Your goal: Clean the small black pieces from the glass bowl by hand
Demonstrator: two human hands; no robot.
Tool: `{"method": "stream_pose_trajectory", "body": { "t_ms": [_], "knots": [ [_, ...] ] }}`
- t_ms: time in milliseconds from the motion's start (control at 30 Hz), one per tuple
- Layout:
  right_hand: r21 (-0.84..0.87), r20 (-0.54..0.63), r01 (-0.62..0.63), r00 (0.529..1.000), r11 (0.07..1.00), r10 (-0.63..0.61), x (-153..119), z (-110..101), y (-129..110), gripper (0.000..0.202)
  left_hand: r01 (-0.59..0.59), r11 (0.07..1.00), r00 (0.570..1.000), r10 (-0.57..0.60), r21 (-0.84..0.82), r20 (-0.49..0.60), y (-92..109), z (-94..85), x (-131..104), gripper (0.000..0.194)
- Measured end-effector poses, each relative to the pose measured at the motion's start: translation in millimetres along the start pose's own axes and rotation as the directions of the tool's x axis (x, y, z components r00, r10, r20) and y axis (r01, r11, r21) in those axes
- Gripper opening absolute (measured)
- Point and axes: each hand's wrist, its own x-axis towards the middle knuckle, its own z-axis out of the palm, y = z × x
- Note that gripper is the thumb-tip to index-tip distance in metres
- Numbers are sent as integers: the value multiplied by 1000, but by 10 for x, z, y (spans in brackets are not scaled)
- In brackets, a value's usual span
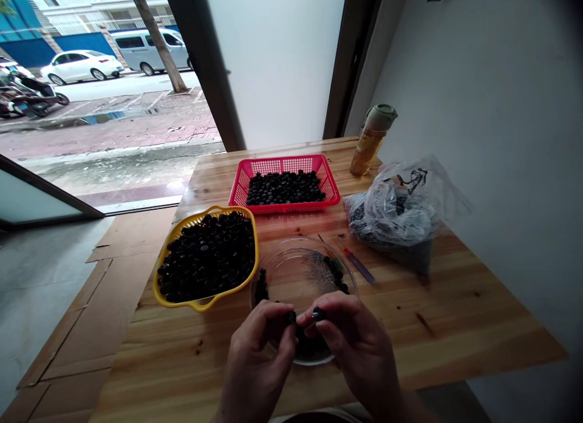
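Note:
Over the near part of a clear round tray (285, 271), my left hand (259, 356) pinches a small round black piece (290, 318) between thumb and index finger. Beside it, my right hand (359, 344) is closed on a second small black piece (318, 314), which has a pale spot or edge. The two pieces are close together but apart. Thin silvery metal pins (321, 271) lie in the tray, with black parts (337, 274) along its right side and more at the left. Dark pieces under my hands are partly hidden.
A yellow basket (255, 247) heaped with black caps stands left; a red basket (334, 189) of black pieces sits behind. Right of the tray lie a screwdriver (362, 268) and a filled plastic bag (396, 219). A bottle (371, 140) stands at the back, near the wall.

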Motion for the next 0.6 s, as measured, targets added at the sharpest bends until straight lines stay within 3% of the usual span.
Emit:
{"method": "stream_pose_trajectory", "body": {
  "t_ms": [133, 267, 500, 600],
  "knots": [
    [-117, 10, 61, 998, 991, -60, -47, -42, 19, 24, 36, 998, 999, -34, -53, 33, 15, 14, -7, 24],
    [-131, -5, 40, 999, 991, -41, -37, -48, 4, 22, 87, 990, 994, -79, -108, 82, 59, -21, 9, 26],
    [26, -28, -65, 997, 998, 65, 18, -14, -34, 14, 253, 915, 963, -207, -315, 173, -6, -68, -17, 22],
    [116, 12, -144, 990, 983, 143, 17, -38, -25, 12, 280, 884, 959, -238, -375, 155, -32, -72, -30, 16]
  ]
}}
